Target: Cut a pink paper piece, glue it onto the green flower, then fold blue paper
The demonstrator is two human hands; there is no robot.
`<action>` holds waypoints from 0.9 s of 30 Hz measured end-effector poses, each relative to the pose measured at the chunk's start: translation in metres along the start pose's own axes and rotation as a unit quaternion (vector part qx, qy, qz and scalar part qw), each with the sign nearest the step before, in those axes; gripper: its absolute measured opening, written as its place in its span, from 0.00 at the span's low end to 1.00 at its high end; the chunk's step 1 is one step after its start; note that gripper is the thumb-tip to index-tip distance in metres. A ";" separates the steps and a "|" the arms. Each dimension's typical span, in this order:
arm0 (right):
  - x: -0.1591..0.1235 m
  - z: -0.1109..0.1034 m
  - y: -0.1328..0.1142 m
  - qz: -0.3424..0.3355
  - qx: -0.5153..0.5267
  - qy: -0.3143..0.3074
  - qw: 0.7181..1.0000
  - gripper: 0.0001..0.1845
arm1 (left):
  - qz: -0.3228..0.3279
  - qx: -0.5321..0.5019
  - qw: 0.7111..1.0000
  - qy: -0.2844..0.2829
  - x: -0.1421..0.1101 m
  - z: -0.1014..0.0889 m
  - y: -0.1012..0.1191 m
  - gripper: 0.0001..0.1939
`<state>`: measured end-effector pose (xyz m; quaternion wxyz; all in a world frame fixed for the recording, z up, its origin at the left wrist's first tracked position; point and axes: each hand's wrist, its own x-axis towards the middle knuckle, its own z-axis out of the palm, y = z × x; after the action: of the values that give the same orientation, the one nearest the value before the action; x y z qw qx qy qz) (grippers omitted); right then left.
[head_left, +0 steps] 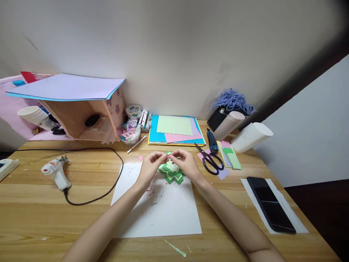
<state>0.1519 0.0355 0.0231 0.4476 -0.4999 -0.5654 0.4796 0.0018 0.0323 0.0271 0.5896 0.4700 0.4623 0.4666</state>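
Observation:
A layered paper flower (174, 177) in dark and pale green, with a whitish centre, is held above a white sheet of paper (163, 218). My left hand (151, 165) pinches its upper edge from the left, thumb and fingers together. From the other side my right hand (188, 164) grips the same upper edge, its fingertips almost meeting those of the left. The fingers cover the top petals. Red and dark marker marks dot the sheet below.
Black-handled scissors (209, 160) and a blue utility knife (212, 141) lie to the right, near a phone (269, 203). At left rests a glue gun (57, 173) with its cord. Coloured paper (174, 125), a scrap bowl (131, 136) and a cardboard box (79, 120) stand behind.

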 end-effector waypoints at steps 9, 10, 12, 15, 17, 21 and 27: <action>-0.004 -0.010 -0.016 -0.018 0.013 -0.053 0.998 0.11 | -0.024 -0.008 0.998 -0.060 -0.001 -0.005 0.013 0.13; -0.005 -0.010 -0.016 -0.025 0.006 -0.057 0.998 0.11 | -0.026 -0.003 0.998 -0.063 -0.001 -0.005 0.014 0.14; -0.007 -0.011 -0.016 -0.038 -0.013 -0.061 0.997 0.10 | -0.025 0.008 0.998 -0.065 -0.002 -0.004 0.014 0.14; -0.010 -0.011 -0.019 -0.051 -0.041 -0.059 0.996 0.09 | -0.014 0.019 0.998 -0.060 -0.003 -0.004 0.014 0.13; -0.012 -0.010 -0.021 -0.058 -0.054 -0.058 0.995 0.09 | -0.009 0.025 0.998 -0.059 -0.003 -0.003 0.013 0.13; -0.014 -0.011 -0.024 -0.073 -0.082 -0.056 0.992 0.07 | 0.002 0.029 0.998 -0.057 -0.002 -0.004 0.014 0.12; -0.017 -0.011 -0.028 -0.088 -0.105 -0.066 0.988 0.06 | -0.002 0.021 0.998 -0.053 -0.002 -0.005 0.014 0.11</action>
<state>0.1608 0.0185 0.0519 0.3945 -0.4595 -0.6830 0.4082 -0.0053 0.0329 0.0406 0.6037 0.5057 0.4412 0.4303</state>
